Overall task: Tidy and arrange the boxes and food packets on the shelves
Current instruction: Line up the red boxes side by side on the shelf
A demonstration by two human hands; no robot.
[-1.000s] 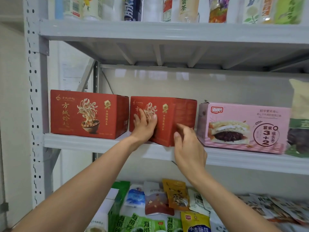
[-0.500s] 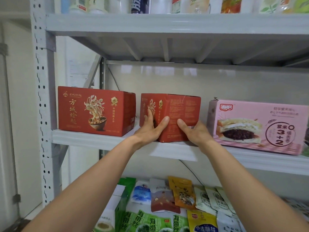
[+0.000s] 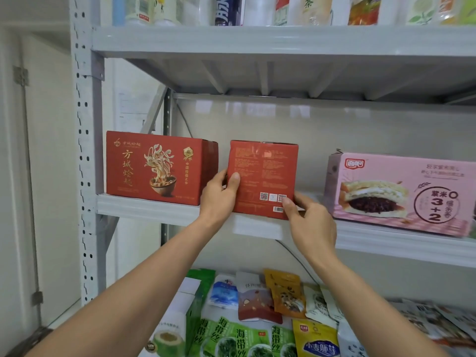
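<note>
A red noodle box (image 3: 262, 173) stands on the middle shelf (image 3: 154, 208) with its narrow printed end facing me. My left hand (image 3: 219, 194) grips its left edge, thumb on the front face. At the box's lower right corner my right hand (image 3: 309, 222) holds it, thumb by the barcode. A second red noodle box (image 3: 157, 167) sits to the left, picture side forward, a small gap apart. To the right lies a pink cake box (image 3: 401, 194).
Bottles and cartons (image 3: 231, 9) line the top shelf. The lower shelf holds several snack packets (image 3: 283, 297), green seaweed bags (image 3: 242, 341) and a green-and-white carton (image 3: 185, 313). The grey perforated upright (image 3: 85, 150) frames the left side; a white wall lies beyond.
The held red box has turned so its narrow end faces me instead of its corner. Both hands shifted to its lower edges. The view moved left and closer.
</note>
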